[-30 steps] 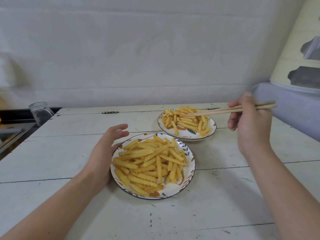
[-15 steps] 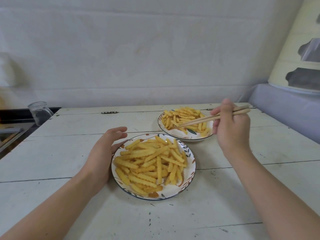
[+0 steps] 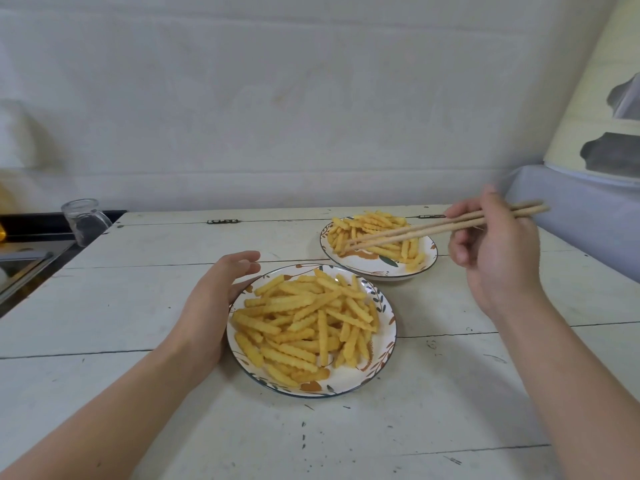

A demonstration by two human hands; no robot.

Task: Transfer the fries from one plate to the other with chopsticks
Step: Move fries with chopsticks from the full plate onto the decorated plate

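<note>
Two hands: the left hand [image 3: 214,299], fingers relaxed, steadies the near plate [image 3: 388,344]; beyond it, the right hand [image 3: 498,251] pinches chopsticks [image 3: 443,226], tips seemingly among far fries [image 3: 375,233].

Soft, even daylight is filling the scene — bright but not harsh, with no strong glare. Faint shadows are falling beneath the near plate [image 3: 388,344] and the forearms onto the white table [image 3: 104,306]. The right hand [image 3: 498,258] is smearing with motion blur. Wide-angle distortion is bending the edges — the far-left corner is looking dim and hazy.
</note>
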